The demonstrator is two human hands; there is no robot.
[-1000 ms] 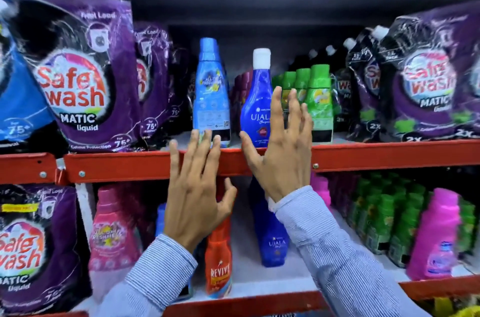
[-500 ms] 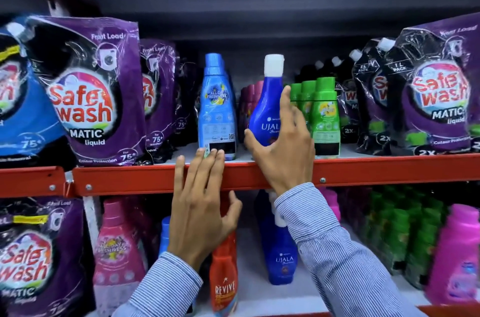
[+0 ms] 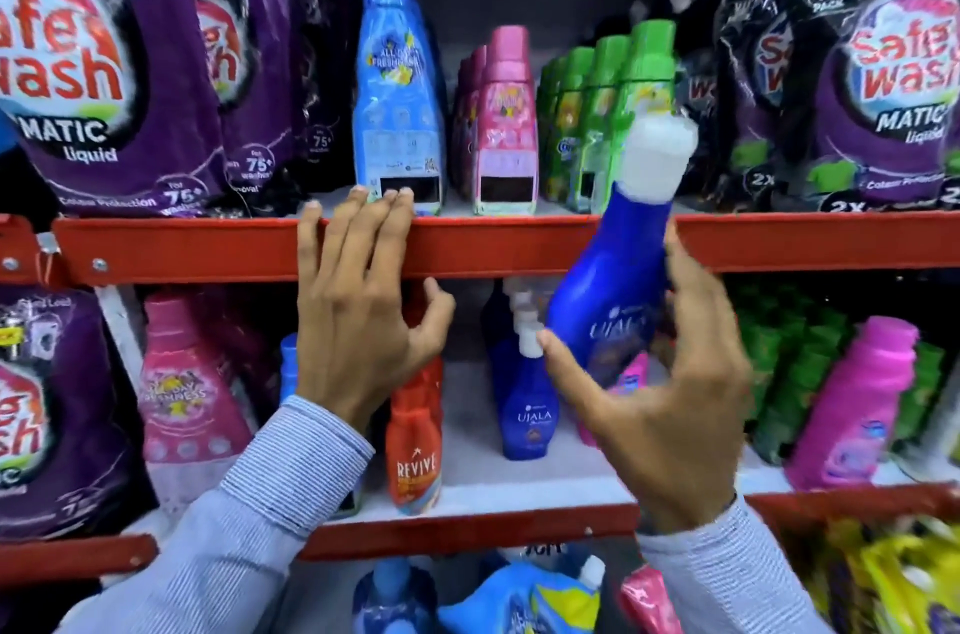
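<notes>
A red metal shelf rail [image 3: 519,248] crosses the view; bulky purple plastic detergent pouches [image 3: 104,61] fill both ends of the upper shelf, and between them stand a tall light blue plastic bottle [image 3: 397,87], pink plastic bottles [image 3: 506,124] and green plastic bottles [image 3: 608,113]. The left hand [image 3: 358,321] lies against the rail, fingers straight, holding nothing. The right hand [image 3: 670,404] grips a dark blue plastic bottle with a white cap [image 3: 608,290], thumb in front, fingers curled behind; the bottle hangs in the air before the rail, on no shelf, cap tilted to the upper right. It seems mid-transfer, probably bound for the lower shelf, where a matching smaller blue bottle [image 3: 527,404] stands; the next move calls for righting it and lowering it clear of the rail and its neighbours. Motion blurs the bottle and hand; its base is lost beside the palm; the frame cuts off the pouches.
</notes>
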